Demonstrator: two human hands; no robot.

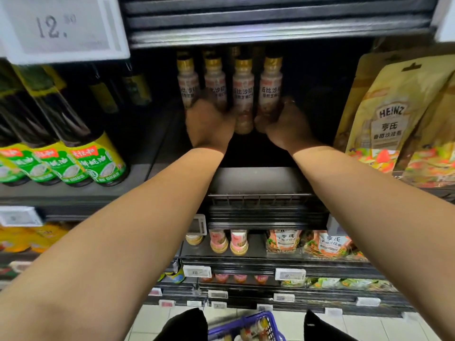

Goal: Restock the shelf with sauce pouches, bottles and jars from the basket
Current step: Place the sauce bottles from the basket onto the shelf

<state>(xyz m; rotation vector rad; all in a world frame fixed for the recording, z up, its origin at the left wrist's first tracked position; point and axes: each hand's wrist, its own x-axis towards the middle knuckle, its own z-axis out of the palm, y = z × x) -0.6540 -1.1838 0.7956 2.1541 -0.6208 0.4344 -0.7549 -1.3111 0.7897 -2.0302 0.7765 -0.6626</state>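
Dressing bottles (243, 94): gold caps, Chinese label text, stood in row on dark shelf (258, 178). Left hand (209, 124) curled round left pair; right hand (283, 121) curled round rightmost. Right of bottles: Heinz pouches (394, 119). Left: green-labelled bottles (96, 161); above these, price tag (61, 28) "12.". Below: blue basket (248, 326), tiled floor.

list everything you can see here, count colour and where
dressing bottles: four in front, more behind, pale with gold caps, middle shelf
oil bottles: several, dark with green labels, left
sauce pouches: at least two, tan, right
price tag: one, white, top left
lower shelf: small bottles and pouches
basket: one, blue, on the floor
left hand: grips the left bottles
right hand: grips the right bottles
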